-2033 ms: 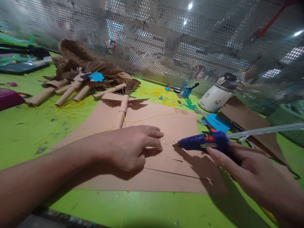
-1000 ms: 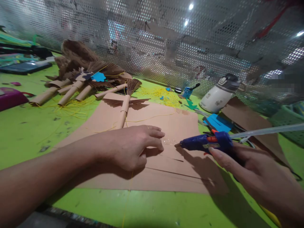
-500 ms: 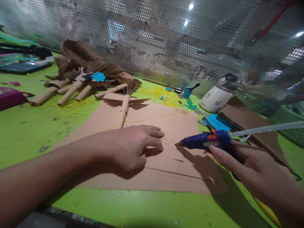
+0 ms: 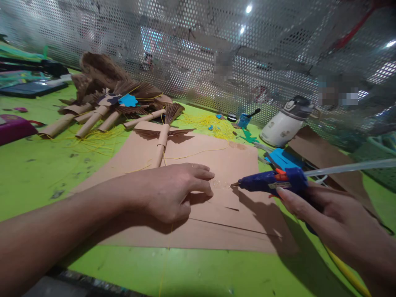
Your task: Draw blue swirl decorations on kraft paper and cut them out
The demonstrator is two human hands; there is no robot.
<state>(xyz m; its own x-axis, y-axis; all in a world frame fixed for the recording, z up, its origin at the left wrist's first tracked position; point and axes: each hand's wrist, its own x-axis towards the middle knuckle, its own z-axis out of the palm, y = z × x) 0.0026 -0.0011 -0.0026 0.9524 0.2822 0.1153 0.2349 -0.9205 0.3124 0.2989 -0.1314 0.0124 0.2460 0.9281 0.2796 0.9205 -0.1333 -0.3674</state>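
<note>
On a speckled green table (image 4: 198,272) lies a flat, matte brown paper sheet (image 4: 213,240); the right hand (image 4: 337,218) is clamped around a glossy blue plastic glue gun (image 4: 262,182) above it; the left hand (image 4: 173,190) lies palm-down on the sheet, fingers bent and slightly apart; the tapered nozzle (image 4: 235,185) points at shiny clear glue (image 4: 221,185), contact unclear; beyond, 1 rolled-paper tube (image 4: 163,140) bears pleated fans (image 4: 182,132); farther, a rounded white bottle (image 4: 281,127), thin tangled yellow string (image 4: 219,126) and a perforated metal panel (image 4: 192,53).
</note>
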